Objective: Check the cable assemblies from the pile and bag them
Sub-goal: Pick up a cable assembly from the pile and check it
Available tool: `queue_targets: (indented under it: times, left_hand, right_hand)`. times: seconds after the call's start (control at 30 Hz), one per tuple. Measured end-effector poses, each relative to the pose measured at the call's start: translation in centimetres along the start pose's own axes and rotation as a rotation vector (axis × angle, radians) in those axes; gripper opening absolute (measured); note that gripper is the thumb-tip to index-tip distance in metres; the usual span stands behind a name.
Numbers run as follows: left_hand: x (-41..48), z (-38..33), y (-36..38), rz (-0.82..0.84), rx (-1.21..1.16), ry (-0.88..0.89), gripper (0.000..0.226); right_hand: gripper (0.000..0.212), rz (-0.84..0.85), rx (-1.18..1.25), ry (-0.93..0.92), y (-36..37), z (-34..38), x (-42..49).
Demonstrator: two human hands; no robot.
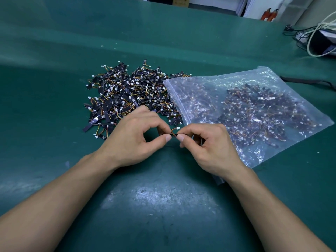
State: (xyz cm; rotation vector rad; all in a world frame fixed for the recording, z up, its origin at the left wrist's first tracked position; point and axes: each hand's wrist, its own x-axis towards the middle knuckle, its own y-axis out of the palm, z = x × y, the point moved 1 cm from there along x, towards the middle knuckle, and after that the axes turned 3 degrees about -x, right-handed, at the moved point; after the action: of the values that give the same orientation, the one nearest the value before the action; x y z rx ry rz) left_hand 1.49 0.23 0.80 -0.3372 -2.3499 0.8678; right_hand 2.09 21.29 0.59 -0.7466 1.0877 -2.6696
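Fingers [168, 138] hide most of the cable assembly [174, 135]; the right wrist [234, 171] covers one corner of the bag [272, 106]

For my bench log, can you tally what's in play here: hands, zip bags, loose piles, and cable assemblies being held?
Hands: 2, the left hand and the right hand
Zip bag: 1
Loose pile: 1
Held cable assembly: 1
Total: 5

Table [54, 128] had green mat top, worn shiny patch nr front. Pile of cable assemblies [125, 93] lay mid-table; clear zip bag [258, 110], part full w/ more, touched pile's right edge. Black strap [305, 81] behind bag; white cables [311, 40] at far-right corner.
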Motion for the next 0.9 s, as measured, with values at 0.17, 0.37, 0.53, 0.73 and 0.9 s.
queue_targets:
  times: [0.17, 0.37, 0.53, 0.73, 0.9]
  left_hand:
    - [0.06, -0.12, -0.16, -0.012, 0.022, 0.021, 0.008]
    - [0.05, -0.06, -0.1, -0.022, 0.023, 0.027, 0.008]
    - [0.0, -0.08, 0.02, -0.045, 0.011, 0.059, 0.007]
    - [0.09, 0.22, 0.3, -0.04, 0.008, 0.09, 0.01]
    - [-0.01, 0.36, 0.37, -0.031, -0.002, 0.076, 0.01]
  right_hand:
    - [0.008, 0.023, 0.042, 0.057, 0.14, 0.01, -0.07]
    - [0.013, 0.017, 0.033, 0.031, 0.04, 0.19, -0.06]
    - [0.017, 0.02, 0.033, 0.05, -0.07, 0.23, -0.03]
    - [0.019, 0.071, 0.081, 0.079, 0.0, 0.2, -0.09]
    - [0.018, 0.058, 0.03, 0.046, 0.01, 0.17, -0.05]
